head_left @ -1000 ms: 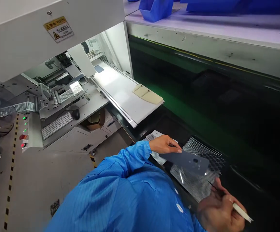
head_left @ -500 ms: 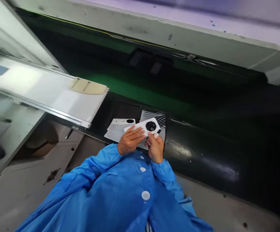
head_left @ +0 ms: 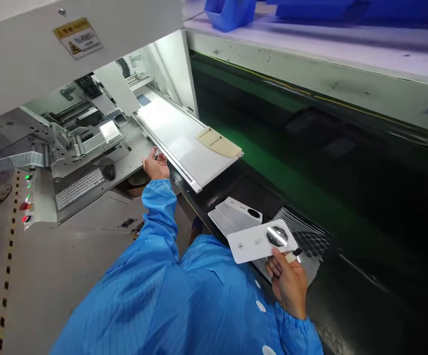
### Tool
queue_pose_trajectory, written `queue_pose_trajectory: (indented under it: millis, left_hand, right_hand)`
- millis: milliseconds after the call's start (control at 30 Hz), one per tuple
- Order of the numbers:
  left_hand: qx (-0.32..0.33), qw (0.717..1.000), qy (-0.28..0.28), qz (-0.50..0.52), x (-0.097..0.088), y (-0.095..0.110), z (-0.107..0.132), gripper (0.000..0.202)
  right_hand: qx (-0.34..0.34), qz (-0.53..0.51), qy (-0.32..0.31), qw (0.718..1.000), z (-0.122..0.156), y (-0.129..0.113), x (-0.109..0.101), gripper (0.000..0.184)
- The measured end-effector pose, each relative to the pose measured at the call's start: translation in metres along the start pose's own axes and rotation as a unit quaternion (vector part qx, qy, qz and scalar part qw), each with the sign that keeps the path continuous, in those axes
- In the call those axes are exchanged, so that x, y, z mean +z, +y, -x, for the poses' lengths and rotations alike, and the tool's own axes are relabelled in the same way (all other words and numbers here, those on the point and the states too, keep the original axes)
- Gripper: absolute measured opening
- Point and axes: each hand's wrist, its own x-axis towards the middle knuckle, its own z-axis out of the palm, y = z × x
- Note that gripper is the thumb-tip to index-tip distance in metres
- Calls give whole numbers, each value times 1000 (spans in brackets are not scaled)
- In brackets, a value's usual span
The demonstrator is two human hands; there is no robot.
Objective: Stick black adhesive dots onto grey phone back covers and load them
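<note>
A white phone back cover [head_left: 250, 244] with a round black camera window is pinched in my right hand [head_left: 287, 281] by its lower right edge. A small white piece with a black tip [head_left: 294, 255] shows at the same fingers; I cannot make out what it is. Below the held cover, a fanned row of white covers [head_left: 232, 217] lies on the left, and another row with dark camera windows [head_left: 306, 239] on the right, partly hidden by the hand. My left hand [head_left: 156, 165] is empty, fingers apart and loosely curled, beside the near rail of the white conveyor [head_left: 187, 153].
A cream plate [head_left: 219, 142] lies on the conveyor's end. On the left stand a machine with a keyboard [head_left: 81, 187], a mouse [head_left: 108, 171] and lit buttons [head_left: 27, 204]. A shelf [head_left: 328, 74] with blue bins [head_left: 232, 14] overhangs the dark bench [head_left: 369, 315].
My left hand has let go of the phone back cover and moved left to the conveyor's side. My right hand keeps hold of the cover. The view has turned left.
</note>
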Motion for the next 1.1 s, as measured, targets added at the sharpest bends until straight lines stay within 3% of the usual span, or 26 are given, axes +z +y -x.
queue_pose_trajectory:
  millis: [100, 167, 200, 267, 333, 400, 467, 533, 600, 700, 800, 1033, 1100]
  left_hand:
    - [16, 999, -49, -13, -22, 7, 11, 35]
    - [-30, 984, -163, -65, -37, -7, 40, 28]
    - [-74, 963, -236, -103, -44, -17, 59, 32]
    - [-190, 882, -386, -193, -56, -40, 98, 46]
    - [-284, 785, -486, -256, -64, -61, 135, 56]
    - [-348, 719, -535, -275, -67, -75, 163, 58]
    - [-390, 690, -546, -271, -68, -82, 183, 54]
    - [-404, 686, -540, -274, -66, -85, 195, 50]
    - [-379, 702, -532, -284, -63, -87, 202, 48]
    - [-328, 720, -537, -294, -59, -89, 209, 45]
    - [-295, 719, -551, -305, -59, -92, 215, 41]
    - [-311, 714, -551, -299, -63, -102, 221, 38]
    - [-315, 719, -548, -291, -64, -105, 221, 37]
  right_hand:
    - [3, 11, -18, 1000, -1, 0, 8, 54]
    - [6, 27, -36, 999, -3, -1, 14, 51]
    - [10, 36, -50, 998, -4, -2, 17, 50]
    - [20, 51, -83, 995, -8, -4, 23, 49]
    - [26, 60, -116, 991, -12, -7, 28, 48]
    - [28, 66, -141, 987, -15, -11, 32, 48]
    - [22, 68, -154, 985, -16, -14, 33, 47]
    - [12, 61, -153, 986, -15, -16, 32, 44]
    - [0, 49, -136, 990, -13, -17, 30, 39]
    - [-33, 29, -78, 996, -11, -15, 27, 35]
    - [-71, 26, -24, 997, -9, -12, 24, 35]
    - [-113, 90, 13, 989, -11, -10, 17, 37]
    - [-157, 148, 53, 975, -9, -10, 18, 32]
